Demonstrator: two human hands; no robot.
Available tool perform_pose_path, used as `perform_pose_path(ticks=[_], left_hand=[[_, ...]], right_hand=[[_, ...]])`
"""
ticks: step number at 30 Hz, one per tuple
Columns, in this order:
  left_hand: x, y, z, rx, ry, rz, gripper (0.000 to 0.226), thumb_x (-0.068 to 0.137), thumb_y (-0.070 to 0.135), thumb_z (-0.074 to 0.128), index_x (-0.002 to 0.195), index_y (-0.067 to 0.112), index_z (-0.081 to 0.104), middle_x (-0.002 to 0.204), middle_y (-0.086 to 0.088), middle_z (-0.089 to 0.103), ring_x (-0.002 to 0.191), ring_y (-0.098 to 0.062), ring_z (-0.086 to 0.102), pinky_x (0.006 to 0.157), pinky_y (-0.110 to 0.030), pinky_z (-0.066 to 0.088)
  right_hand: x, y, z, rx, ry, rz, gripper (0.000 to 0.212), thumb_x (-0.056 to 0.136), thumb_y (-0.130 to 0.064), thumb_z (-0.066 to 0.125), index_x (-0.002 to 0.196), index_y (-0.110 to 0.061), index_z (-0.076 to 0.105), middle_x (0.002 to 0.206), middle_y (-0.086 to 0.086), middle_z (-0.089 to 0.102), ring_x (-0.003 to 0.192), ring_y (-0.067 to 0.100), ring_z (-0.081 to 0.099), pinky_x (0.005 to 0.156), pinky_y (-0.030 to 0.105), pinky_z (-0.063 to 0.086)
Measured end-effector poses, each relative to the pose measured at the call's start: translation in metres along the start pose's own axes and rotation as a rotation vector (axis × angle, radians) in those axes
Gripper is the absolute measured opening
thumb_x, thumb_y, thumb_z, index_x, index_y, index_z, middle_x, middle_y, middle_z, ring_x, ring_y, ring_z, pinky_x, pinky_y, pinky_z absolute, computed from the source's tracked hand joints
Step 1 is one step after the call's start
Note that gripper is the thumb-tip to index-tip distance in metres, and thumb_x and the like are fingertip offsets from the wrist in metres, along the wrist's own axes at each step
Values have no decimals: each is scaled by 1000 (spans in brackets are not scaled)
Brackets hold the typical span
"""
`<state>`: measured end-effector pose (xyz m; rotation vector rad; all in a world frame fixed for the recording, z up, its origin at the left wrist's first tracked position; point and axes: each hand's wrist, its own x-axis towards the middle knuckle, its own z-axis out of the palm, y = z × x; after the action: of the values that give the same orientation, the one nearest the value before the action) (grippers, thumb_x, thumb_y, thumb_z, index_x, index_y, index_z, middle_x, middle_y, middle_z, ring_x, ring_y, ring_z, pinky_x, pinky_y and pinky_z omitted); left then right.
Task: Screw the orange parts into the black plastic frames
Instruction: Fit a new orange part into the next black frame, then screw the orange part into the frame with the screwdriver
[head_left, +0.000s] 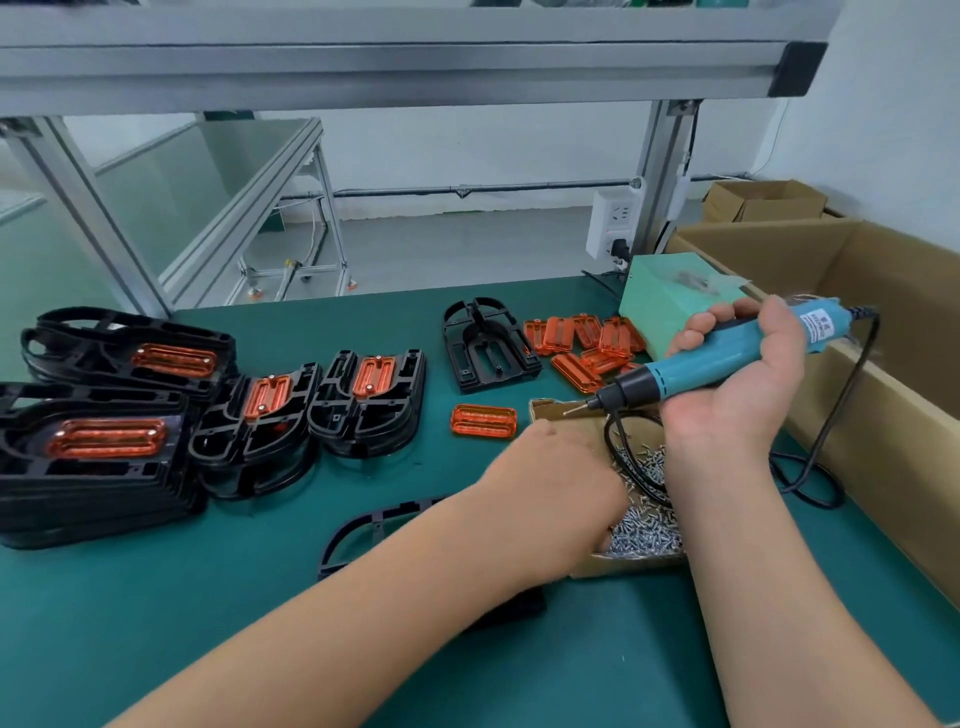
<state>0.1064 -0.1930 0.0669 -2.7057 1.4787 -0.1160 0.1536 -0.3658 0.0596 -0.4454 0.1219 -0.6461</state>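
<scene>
From the head camera, on the bench (208, 623), matted in dark green: four stacks of black frames (93, 447) from the left edge toward the middle. Each topped with one fitted orange part (106, 439), silvery screw heads at its ends. Frames per stack too merged to count. Further right, toward the far edge, one bare frame (485, 345) lying flat, ribbed and slotted, in hard matt plastic. One more frame (374, 525) on the near side, mostly hidden beneath the left forearm.

Just beside the bare frame, to its right, a loose heap of orange parts (587, 340): translucent, flat, oblong with rounded ends, overlapped too much for a sure count. Apart from the heap, one single orange part (483, 420) flat on the mat, between the bare frame and the left hand.

Toward the right edge, one small open cardboard box (623, 567) filled with small silver screws (644, 525). Reaching into it from the left, the left hand (550, 483), back upward, fingertips down among the screws; impossible to tell whether pinching one or merely touching.

Above the box, the right hand (737, 374), palm turned up, fingers wrapped round one blue electric screwdriver (727, 348). Black nose and thin bit aimed left, over the box's far-left corner. Trailing from the tool's rear, one black cable (810, 467), looped on the mat; a further black loop across the screws.

Behind: one mint-green box (670, 291), one large brown carton (883, 374) along the right edge, one white socket strip (613, 223) on an aluminium post (660, 171).
</scene>
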Motion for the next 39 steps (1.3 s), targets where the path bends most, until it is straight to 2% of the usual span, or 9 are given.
perform_pose_path(ticks=[3, 7, 12, 15, 21, 29, 33, 36, 39], left_hand=[[10, -2, 6, -120, -71, -25, 13, 85, 33, 76, 96, 26, 77, 86, 2, 71, 98, -26, 65, 88, -37, 48], [9, -5, 15, -278, -29, -63, 10, 88, 26, 72, 97, 29, 76, 92, 8, 74, 99, -18, 62, 90, -35, 41], [5, -6, 23, -272, 4, -73, 13, 92, 36, 67, 101, 29, 73, 95, 5, 73, 101, -21, 62, 91, -37, 42], [8, -3, 19, -255, -10, -62, 19, 89, 42, 71, 103, 31, 73, 91, 6, 67, 101, -22, 60, 86, -36, 38], [11, 2, 20, -253, -35, -48, 8, 93, 28, 66, 98, 28, 72, 92, 6, 70, 100, -21, 61, 92, -40, 40], [2, -8, 28, -326, 69, -116, 25, 94, 54, 64, 96, 30, 71, 92, 13, 70, 97, -11, 52, 96, -38, 32], [-7, -13, 22, -472, 133, -169, 12, 101, 38, 63, 98, 29, 70, 91, 13, 69, 93, -9, 50, 93, -36, 37], [-15, -16, 19, -613, 159, -228, 10, 103, 26, 60, 103, 28, 70, 97, 13, 68, 99, -8, 51, 92, -37, 43], [-13, -14, 17, -467, 133, -141, 19, 102, 23, 58, 111, 32, 72, 104, 11, 71, 107, -13, 54, 92, -39, 46]], right_hand=[[-1, 2, 0, -3, 11, 12, 13, 99, -22, 66, 99, -12, 58, 82, 3, 63, 69, 18, 63, 61, 27, 51], [-1, 1, 1, -8, 19, 32, 14, 100, -24, 66, 99, -12, 59, 82, 3, 63, 69, 18, 62, 61, 26, 51], [-2, 0, 3, -4, 20, 41, 13, 101, -24, 65, 100, -13, 59, 82, 2, 63, 68, 17, 62, 60, 26, 50], [-3, 1, 4, -12, 15, 45, 13, 100, -24, 65, 97, -13, 60, 81, 2, 63, 67, 17, 61, 59, 26, 50], [-3, 2, 3, -24, 18, 45, 13, 100, -24, 65, 98, -12, 60, 81, 2, 62, 68, 17, 61, 60, 26, 50], [-3, 3, 4, -27, 16, 38, 12, 100, -23, 65, 99, -12, 59, 81, 2, 63, 67, 17, 62, 59, 26, 51], [-4, 3, 4, -29, 21, 40, 12, 101, -23, 64, 100, -12, 60, 83, 3, 63, 68, 18, 63, 59, 26, 51], [-5, 4, 4, -27, 23, 47, 12, 101, -22, 64, 100, -12, 59, 82, 3, 64, 67, 17, 62, 59, 26, 51], [-5, 4, 5, -31, 22, 53, 11, 100, -22, 64, 99, -12, 60, 82, 3, 64, 67, 18, 62, 60, 26, 51]])
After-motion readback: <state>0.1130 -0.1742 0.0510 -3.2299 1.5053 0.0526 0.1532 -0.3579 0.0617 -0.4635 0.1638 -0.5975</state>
